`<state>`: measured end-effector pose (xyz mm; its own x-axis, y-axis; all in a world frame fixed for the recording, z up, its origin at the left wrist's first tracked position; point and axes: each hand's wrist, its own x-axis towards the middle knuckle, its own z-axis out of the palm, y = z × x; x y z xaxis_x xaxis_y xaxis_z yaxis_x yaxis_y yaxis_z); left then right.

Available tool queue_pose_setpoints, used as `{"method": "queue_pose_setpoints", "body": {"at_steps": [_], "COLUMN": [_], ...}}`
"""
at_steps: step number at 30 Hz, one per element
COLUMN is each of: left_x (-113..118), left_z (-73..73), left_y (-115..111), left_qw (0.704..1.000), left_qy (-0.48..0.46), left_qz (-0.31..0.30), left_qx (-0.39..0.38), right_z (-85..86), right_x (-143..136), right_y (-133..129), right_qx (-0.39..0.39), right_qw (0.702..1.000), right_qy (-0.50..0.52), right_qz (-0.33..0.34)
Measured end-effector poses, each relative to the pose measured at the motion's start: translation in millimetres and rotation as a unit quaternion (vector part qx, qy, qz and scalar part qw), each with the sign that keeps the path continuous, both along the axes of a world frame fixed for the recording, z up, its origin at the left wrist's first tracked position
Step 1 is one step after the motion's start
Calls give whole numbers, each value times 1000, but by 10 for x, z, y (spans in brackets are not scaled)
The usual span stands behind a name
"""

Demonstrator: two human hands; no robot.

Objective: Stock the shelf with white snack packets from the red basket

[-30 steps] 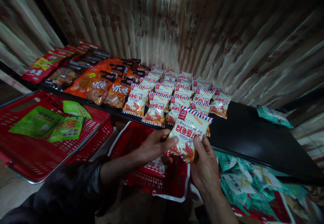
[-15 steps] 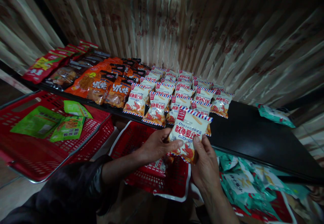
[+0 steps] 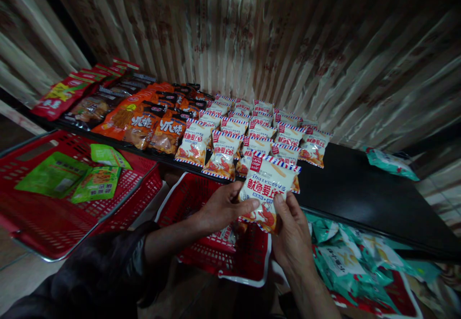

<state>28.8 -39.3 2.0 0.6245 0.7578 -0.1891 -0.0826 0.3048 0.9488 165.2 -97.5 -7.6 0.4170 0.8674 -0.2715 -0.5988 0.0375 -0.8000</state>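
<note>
A white snack bag with red lettering and striped edges is held between both hands, above the middle basket and in front of the shelf. My left hand grips its left edge, thumb across the front. On the right edge, my right hand closes with its thumb on the front too. Several matching white snack bags stand in rows on the black shelf just behind. Below my hands, the red middle basket contains a few packages, partly hidden by my left arm.
Orange bags, dark brown bags and red bags fill the shelf's left. A teal bag lies at its right end. Green packets lie in the left red basket. Several teal bags fill a basket at lower right.
Almost nothing differs. The held snack bag has shifted very slightly left between my hands, which keep the same grip.
</note>
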Motion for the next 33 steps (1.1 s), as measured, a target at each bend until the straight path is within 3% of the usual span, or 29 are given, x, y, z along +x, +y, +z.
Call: {"method": "queue_pose_setpoints", "body": {"at_steps": [9, 18, 29, 33], "left_x": [-6, -13, -51, -51], "left_z": [-10, -54, -25, -24], "left_y": [5, 9, 13, 13], "left_qw": [1000, 999, 999, 999], "left_qy": [-12, -13, -9, -10], "left_qz": [-2, -31, -39, -37], "left_qx": [8, 1, 14, 6], "right_z": [-24, 11, 4, 24], "right_x": [16, 25, 87, 131], "right_y": [10, 18, 23, 31], "right_qx": [-40, -28, -38, -40], "right_qw": [999, 999, 999, 999], "right_qy": [8, -7, -8, -15], "right_qz": [-10, -24, -17, 18]}}
